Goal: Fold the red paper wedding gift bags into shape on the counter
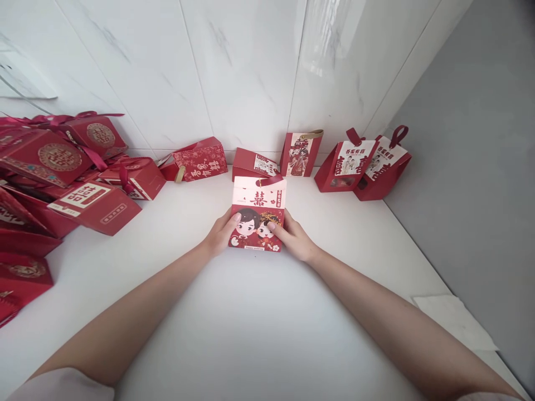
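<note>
Between my two hands is a red and pale pink gift box point(258, 220) with a cartoon couple on its front and a dark red ribbon at its top. My left hand point(222, 231) grips its left side, thumb on the front face. On the opposite side my right hand point(296, 236) holds it the same way, thumb across the printed face. The fingers behind the box are hidden. Just beyond it, a red box with a white label point(256, 161) lies on its side, partly covered by the held box.
Red ribbon-tied boxes point(62, 156) are heaped at the left. Along the tiled wall point(246, 72) are a patterned red box point(203, 161), an upright box point(301, 155) and two ribbon-handled boxes point(345, 164). A white sheet point(455, 320) lies at the right edge of the white table point(259, 328).
</note>
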`<action>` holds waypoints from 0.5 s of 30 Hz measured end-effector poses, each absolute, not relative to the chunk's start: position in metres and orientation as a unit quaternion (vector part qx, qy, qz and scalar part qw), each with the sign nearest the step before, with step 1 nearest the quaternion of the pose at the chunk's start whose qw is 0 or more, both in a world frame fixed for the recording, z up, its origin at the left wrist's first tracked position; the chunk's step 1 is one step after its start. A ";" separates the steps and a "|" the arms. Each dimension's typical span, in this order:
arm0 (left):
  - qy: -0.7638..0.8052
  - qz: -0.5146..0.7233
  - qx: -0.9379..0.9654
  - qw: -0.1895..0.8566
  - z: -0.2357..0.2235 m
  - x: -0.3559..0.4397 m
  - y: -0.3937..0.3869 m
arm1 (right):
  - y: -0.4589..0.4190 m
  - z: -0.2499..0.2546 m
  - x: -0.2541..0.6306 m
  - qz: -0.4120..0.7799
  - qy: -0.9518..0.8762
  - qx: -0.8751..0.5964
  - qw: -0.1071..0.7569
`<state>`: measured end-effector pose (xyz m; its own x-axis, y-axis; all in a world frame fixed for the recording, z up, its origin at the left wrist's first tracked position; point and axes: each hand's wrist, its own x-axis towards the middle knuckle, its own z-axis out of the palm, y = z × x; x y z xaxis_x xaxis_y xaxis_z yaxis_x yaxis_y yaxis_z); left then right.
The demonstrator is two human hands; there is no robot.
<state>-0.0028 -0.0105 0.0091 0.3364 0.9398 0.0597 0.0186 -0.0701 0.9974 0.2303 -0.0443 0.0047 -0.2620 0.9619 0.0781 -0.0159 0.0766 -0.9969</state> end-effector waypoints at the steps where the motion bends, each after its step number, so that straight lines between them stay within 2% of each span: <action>1: 0.398 0.416 0.603 0.553 0.008 -0.003 -0.010 | -0.044 0.005 0.230 0.543 -0.581 -0.408 0.449; 15: 0.401 0.421 0.596 0.554 0.010 -0.003 -0.011 | -0.045 0.006 0.232 0.540 -0.590 -0.408 0.441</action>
<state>-0.0029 -0.0114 0.0098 0.3245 0.9441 0.0575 0.0108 -0.0645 0.9979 0.2321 -0.0450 0.0059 -0.2787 0.9571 0.0799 0.0051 0.0847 -0.9964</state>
